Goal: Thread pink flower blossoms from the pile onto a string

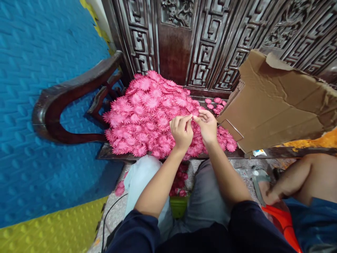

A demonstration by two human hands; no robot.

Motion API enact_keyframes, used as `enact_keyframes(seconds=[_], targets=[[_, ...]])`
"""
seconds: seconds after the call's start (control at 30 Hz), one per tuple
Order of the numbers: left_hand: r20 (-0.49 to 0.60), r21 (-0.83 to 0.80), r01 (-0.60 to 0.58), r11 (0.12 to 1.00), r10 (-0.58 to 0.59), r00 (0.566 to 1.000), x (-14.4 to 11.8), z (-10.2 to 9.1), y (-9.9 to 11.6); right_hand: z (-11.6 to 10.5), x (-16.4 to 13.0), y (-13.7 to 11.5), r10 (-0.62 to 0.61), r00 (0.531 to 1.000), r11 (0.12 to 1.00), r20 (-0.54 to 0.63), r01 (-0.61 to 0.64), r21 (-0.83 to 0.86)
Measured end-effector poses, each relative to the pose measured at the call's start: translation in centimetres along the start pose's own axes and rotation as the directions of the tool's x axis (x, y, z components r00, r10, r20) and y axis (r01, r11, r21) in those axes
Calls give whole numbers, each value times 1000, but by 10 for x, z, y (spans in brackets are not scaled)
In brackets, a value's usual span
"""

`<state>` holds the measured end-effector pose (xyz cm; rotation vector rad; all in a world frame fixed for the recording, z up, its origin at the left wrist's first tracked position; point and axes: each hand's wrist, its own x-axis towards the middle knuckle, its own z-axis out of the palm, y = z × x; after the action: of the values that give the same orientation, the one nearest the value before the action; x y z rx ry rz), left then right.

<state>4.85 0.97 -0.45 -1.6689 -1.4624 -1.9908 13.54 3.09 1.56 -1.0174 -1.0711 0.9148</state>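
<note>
The fingers (190,118) of both hands met tip to tip over the middle of the pink heap, pinching something small and pink between them; it was too small to tell whether it was one flower or a part of one. The left hand (181,133) was curled, knuckles up, and the right hand (207,126) sat just to its right, thumb and forefinger pressed onto the same small piece. Below them lay one big pile of pink paper flowers (147,116), far too many to count, spread across the dark wooden seat (105,153) that served as a table. One curved armrest (65,95) swept round on the left, and the carved backrest (184,42) stood at the far side. On the right one torn cardboard box (273,102) lay open on its side, touching the pile's right edge, with a few loose flowers (216,103) at its far corner. Near the person, between the two knees, one green container (179,205) held more pink flowers. At the near right, another person's hand (273,193) rested low beside an orange thing (281,221). Blue and yellow padded mats (39,140) covered the floor on the left.
</note>
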Motion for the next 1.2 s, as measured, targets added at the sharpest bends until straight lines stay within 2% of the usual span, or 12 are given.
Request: enact_keyframes(seconds=[0.17,0.27,0.33,0.43,0.57,0.67,0.73,0.83,0.9,1.0,1.1,1.2], targets=[[59,24,-5,1000,3,998,8,-4,-6,7,7,-1,-90,994,996,62,90,-8],[107,15,64,998,-65,992,14,-5,-7,10,9,1,-32,980,997,194,17,79],[135,13,134,991,-135,982,17,-7,-8,10,9,3,5,970,993,243,-33,109],[197,19,190,982,-190,962,21,-11,-7,9,9,5,22,970,997,244,-40,71],[246,-27,183,983,-171,954,21,-13,-4,5,10,7,0,977,998,215,-13,59],[249,-130,298,946,-260,933,20,-12,-3,5,10,8,-28,976,998,214,14,67],[292,-251,454,855,-381,877,20,-10,-5,6,9,7,-62,980,998,191,55,38],[424,-404,661,632,-511,748,21,-7,-10,8,6,6,-119,981,991,151,127,-45],[492,-456,741,493,-554,671,23,-6,-14,9,5,6,-151,977,982,152,165,-90],[545,-499,800,332,-597,588,25,-7,-15,8,6,7,-188,965,973,182,209,-101],[575,-497,833,244,-627,526,27,-8,-14,7,7,7,-224,953,965,202,246,-91],[591,-488,848,208,-636,496,27,-8,-14,7,7,7,-243,946,961,215,265,-75]])
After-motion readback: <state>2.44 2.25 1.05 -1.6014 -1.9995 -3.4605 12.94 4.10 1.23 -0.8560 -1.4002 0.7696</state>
